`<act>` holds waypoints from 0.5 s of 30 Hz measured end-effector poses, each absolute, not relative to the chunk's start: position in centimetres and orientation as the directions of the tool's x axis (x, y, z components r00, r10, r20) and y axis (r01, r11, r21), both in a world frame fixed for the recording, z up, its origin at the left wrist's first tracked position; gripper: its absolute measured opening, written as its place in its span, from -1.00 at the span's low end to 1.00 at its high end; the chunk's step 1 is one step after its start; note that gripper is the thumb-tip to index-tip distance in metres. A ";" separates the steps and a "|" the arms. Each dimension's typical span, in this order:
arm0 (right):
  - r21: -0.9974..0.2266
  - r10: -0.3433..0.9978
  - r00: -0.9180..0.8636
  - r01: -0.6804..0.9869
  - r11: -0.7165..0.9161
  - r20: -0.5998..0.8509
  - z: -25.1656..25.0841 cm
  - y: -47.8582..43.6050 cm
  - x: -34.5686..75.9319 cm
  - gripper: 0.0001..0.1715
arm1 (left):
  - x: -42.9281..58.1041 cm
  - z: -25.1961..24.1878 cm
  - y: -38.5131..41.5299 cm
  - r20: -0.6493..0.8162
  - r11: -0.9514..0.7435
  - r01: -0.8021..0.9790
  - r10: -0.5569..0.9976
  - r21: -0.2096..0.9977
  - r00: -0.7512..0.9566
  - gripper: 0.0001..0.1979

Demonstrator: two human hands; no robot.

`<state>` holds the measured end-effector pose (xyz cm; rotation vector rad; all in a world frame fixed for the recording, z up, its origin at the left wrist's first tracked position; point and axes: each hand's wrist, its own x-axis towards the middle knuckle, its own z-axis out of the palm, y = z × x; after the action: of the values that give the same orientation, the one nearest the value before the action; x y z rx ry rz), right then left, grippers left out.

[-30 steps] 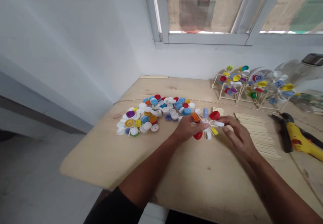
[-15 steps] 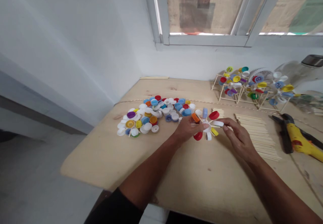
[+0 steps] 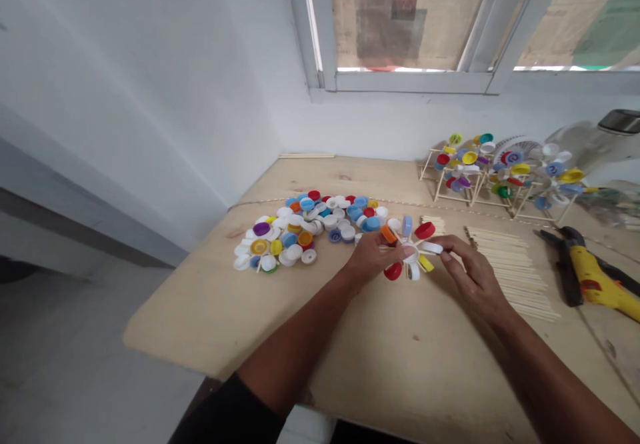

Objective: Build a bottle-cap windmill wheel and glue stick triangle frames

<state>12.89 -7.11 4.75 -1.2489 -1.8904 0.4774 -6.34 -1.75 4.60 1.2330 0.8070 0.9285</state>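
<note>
My left hand (image 3: 371, 255) is closed on a small wheel made of bottle caps (image 3: 411, 253), its thumb on the white cap at the hub. Thin sticks spread from that hub, with orange, blue, red, yellow and white caps at their ends. On the wheel's right side, my right hand (image 3: 471, 272) pinches a white bottle cap (image 3: 432, 248) between thumb and fingertips. This cap sits at the end of a stick. The wheel is held above the wooden table (image 3: 350, 337).
Loose bottle caps (image 3: 295, 231) lie heaped to the left. Rows of thin sticks (image 3: 515, 271) and a yellow glue gun (image 3: 595, 274) are at the right. Cap wheels on stick stands (image 3: 465, 167) are by the wall, near a clear jar (image 3: 590, 144). A cord (image 3: 400, 204) crosses the table.
The view has shifted very slightly. Both hands keep their hold on the cap wheel, with almost no visible movement.
</note>
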 end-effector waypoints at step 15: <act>-0.555 0.824 -0.197 0.654 0.515 0.532 4.1 -6.8 12.8 -0.79 | -6.5 4.7 -1.7 -0.048 0.102 -0.104 0.900 0.989 0.432 -0.71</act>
<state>12.84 -6.78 4.13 -1.2122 -1.9295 0.2595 -6.48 -1.74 4.75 1.2422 0.8298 0.8834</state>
